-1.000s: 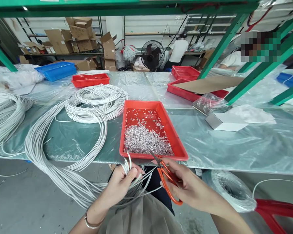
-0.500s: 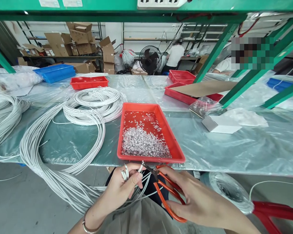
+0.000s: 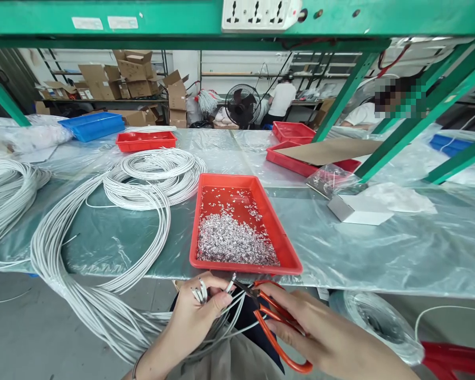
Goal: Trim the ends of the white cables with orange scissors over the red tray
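Note:
My left hand (image 3: 200,311) pinches a white cable (image 3: 230,284) between thumb and forefinger, its tip pointing up. More cable ends (image 3: 200,291) stick out between the fingers of the same hand. In my right hand (image 3: 301,322) is a pair of scissors (image 3: 279,338) with orange loop handles. Their short dark blades lie against or just beside the tip of the pinched cable; contact is too small to tell. Just beyond both hands stands a red tray (image 3: 287,250) with a heap of small shiny metal pieces (image 3: 233,240) in its near half.
A large bundle of white cable (image 3: 51,253) hangs over the table edge at left, with coils (image 3: 154,179) behind it. Farther off are red trays (image 3: 146,141), a blue tray (image 3: 93,126) and a white box (image 3: 360,210). Green frame posts (image 3: 415,132) cross the right; a person (image 3: 283,97) stands far back.
The view has tipped up slightly, so everything sits lower in the picture. The scissors' handles are slightly farther right; both hands keep their holds on the cable and the scissors.

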`<state>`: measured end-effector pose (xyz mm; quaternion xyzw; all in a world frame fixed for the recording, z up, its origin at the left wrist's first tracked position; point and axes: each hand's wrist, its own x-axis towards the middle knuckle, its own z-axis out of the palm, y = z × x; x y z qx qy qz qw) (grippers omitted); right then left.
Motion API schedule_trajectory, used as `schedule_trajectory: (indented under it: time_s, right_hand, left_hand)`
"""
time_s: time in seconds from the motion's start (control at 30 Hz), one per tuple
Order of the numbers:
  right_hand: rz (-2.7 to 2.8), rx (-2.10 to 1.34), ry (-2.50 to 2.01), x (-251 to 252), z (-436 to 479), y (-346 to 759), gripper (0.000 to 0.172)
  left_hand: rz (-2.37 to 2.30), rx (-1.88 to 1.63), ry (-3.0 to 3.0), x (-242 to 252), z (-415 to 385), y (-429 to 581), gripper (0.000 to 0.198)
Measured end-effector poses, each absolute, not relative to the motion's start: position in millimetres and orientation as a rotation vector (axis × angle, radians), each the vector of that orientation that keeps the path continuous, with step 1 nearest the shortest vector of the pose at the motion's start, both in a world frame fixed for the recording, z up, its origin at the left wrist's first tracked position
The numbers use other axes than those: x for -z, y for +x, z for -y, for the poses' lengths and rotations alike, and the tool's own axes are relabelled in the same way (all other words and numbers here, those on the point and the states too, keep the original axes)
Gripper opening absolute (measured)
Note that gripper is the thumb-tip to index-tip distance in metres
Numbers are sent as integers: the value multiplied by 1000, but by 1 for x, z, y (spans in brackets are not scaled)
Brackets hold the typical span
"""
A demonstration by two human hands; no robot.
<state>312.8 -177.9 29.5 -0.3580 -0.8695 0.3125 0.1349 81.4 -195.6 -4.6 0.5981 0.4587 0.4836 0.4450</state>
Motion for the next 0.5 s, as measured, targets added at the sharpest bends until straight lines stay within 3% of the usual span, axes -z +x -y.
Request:
schedule_trajectory:
  time_s: [0.13, 0.23, 0.37, 0.5]
  right_hand:
    - [2533, -839, -983, -32, 176, 315, 30]
    - [2536, -858, -973, -34, 174, 315, 28]
    - [2378, -1100, -966, -30, 167, 301, 13]
    - [1831, -1363, -881, -15, 163, 268, 26]
  left_hand:
    - [-816, -1007, 1223, 4, 191, 76, 36]
    - [-622, -877, 1044, 6, 187, 70, 36]
    - [-650, -882, 976, 7, 187, 71, 36]
    - [-867, -971, 1174, 8, 193, 82, 45]
